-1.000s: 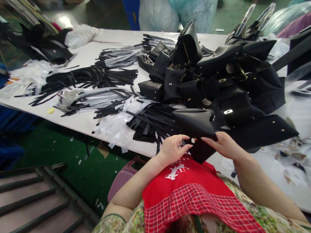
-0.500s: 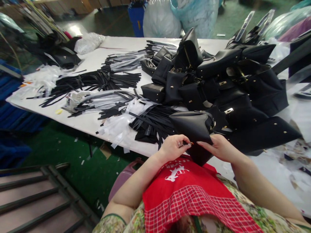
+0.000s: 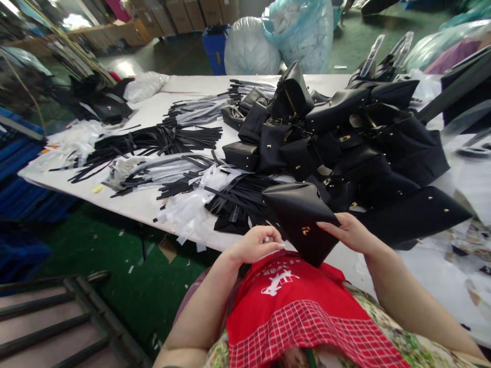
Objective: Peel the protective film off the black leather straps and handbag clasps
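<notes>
Right hand (image 3: 351, 234): your fingers grip the black handbag (image 3: 294, 208); brace it.
Left hand (image 3: 256, 245): curled fingers, contents unclear.
Gold emblem (image 3: 306, 231): avoid scratching.

Black bag (image 3: 297, 212), red part-checked apron (image 3: 291, 299)

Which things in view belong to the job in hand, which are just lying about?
Job in hand:
- black bag, held by the right hand
- gold emblem on its face
- bag pile, probably

Apparently just lying about:
- yellow piece
- brown scrap
- blue bin
- clear plastic sack
</notes>
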Available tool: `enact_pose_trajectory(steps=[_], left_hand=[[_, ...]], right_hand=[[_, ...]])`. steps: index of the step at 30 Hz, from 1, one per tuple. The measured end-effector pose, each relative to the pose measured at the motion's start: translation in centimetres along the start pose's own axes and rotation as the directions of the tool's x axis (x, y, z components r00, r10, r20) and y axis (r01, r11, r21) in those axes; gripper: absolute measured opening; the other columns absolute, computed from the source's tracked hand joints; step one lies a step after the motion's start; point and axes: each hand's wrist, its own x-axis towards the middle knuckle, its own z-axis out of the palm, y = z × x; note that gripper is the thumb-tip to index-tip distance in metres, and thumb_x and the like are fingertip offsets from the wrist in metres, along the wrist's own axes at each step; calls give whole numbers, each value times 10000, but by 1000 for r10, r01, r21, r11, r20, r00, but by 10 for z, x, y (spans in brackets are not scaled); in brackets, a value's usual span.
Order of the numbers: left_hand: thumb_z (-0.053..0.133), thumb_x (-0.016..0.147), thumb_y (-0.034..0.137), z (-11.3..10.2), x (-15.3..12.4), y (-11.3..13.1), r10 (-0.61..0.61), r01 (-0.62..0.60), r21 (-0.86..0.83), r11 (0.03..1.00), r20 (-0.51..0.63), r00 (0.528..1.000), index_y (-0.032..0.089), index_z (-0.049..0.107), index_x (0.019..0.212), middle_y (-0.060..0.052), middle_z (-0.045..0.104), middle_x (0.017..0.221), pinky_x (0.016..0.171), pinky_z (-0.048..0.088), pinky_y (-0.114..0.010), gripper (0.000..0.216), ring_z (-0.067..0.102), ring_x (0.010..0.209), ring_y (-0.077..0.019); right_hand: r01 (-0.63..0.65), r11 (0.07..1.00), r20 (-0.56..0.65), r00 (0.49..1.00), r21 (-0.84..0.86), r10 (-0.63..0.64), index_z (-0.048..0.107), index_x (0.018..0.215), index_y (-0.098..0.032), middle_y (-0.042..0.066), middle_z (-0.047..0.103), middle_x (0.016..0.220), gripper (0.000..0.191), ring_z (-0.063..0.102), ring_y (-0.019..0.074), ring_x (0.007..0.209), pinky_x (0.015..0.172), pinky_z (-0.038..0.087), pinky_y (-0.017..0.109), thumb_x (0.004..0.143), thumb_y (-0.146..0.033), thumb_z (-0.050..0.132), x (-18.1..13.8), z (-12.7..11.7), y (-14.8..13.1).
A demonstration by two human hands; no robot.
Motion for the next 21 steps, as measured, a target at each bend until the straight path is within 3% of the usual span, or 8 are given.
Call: enact_pose_trajectory(steps=[3,8,11,16,19,21], left_hand=[[697,804,418,-18,-19,-16,-126,91,-274,957,-111,986,162,532,790,69,493,587,492,340,-184,305,413,484,-56],[702,818,431,-29,-39,-28,-151,25,-511,859,-207,967,160,470,761,-58,651,927,511,396,-198,361,508,544,-54],[677,830,479,-22,-44,-43,-176,26,-565,825,-213,961,172,468,763,32,550,648,481,369,-194,378,458,472,-58],[677,740,654,-17,-35,-90,-255,37,-612,790,-272,928,204,454,811,102,408,526,395,179,-185,507,316,360,-37],[631,580,838,-21,-31,-110,-298,130,-542,831,-236,925,207,497,783,116,297,375,389,97,-210,677,247,322,-60],[586,542,887,-24,-33,-115,-322,142,-550,823,-246,914,202,526,739,108,257,373,396,113,-221,716,226,340,-64]], right_hand=[[-27,1000,-21,999,11,28,628,679,-160,16,618,616,476,552,155,576,540,447,251,892,-573,528,2,-2,2],[-63,997,-91,994,-33,60,672,742,-158,33,674,672,484,614,192,632,571,479,265,901,-584,507,9,2,4],[-104,995,-111,988,3,103,688,775,-163,45,708,717,496,650,222,660,595,515,294,901,-602,493,16,0,10],[-78,992,-132,987,99,91,700,859,-155,66,747,840,510,698,276,778,643,557,335,888,-624,502,48,-26,5],[26,997,-218,975,-75,-41,719,839,-168,58,748,814,512,698,280,773,627,542,335,894,-622,488,77,-58,-22],[72,948,-348,919,-311,-184,698,726,-184,51,715,696,522,678,266,689,590,505,324,895,-625,474,101,-86,-47]])
